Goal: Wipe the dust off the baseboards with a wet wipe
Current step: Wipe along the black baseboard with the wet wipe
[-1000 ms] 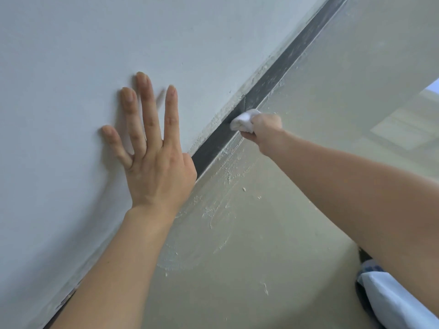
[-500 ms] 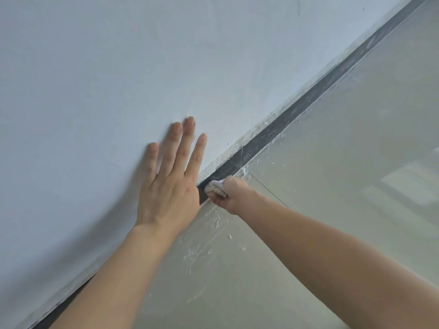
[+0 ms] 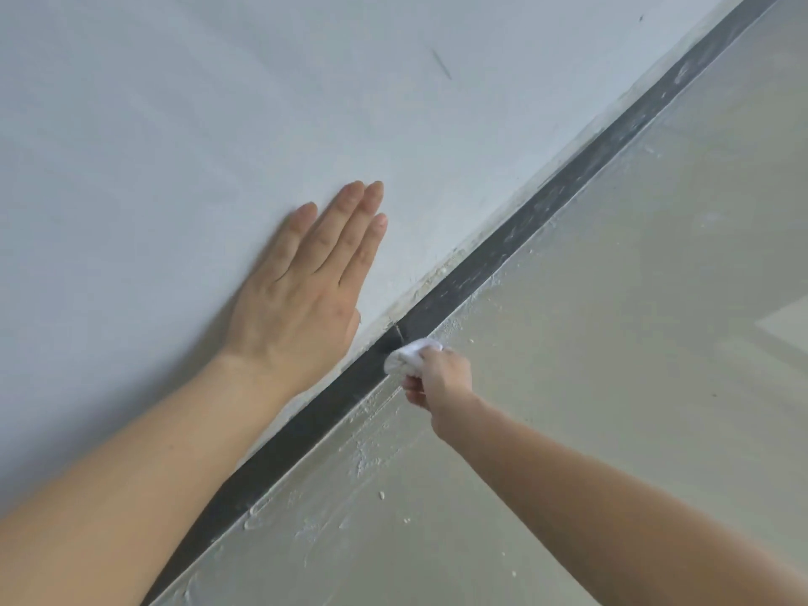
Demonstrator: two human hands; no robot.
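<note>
The pale wall [image 3: 175,124] fills everything above the baseboard [image 3: 546,207], plain except for a short dark scratch [image 3: 441,63] high above it. Below the baseboard lies the greenish-grey floor [image 3: 612,343], dull and smeared. The baseboard itself is a dark strip running diagonally between the two; beyond my wipe it is streaked with pale dust, and nearer me it looks darker and cleaner.

My left hand [image 3: 301,295] lies flat on the wall just above the baseboard, fingers straight and close together, holding nothing. Its forearm crosses over the near stretch of the strip and hides part of it. My right hand [image 3: 441,378] comes in from the floor side, fingers curled round the bunched white wet wipe [image 3: 409,354], which presses against the baseboard's face right by a thin joint line [image 3: 398,332]. White plaster flecks [image 3: 367,457] litter the floor along the baseboard's lower edge.

A second ago my left fingers were spread wide; now they are closed up. Half a second ago the wipe sat almost against my left hand; now a bit of bare baseboard shows between them.
</note>
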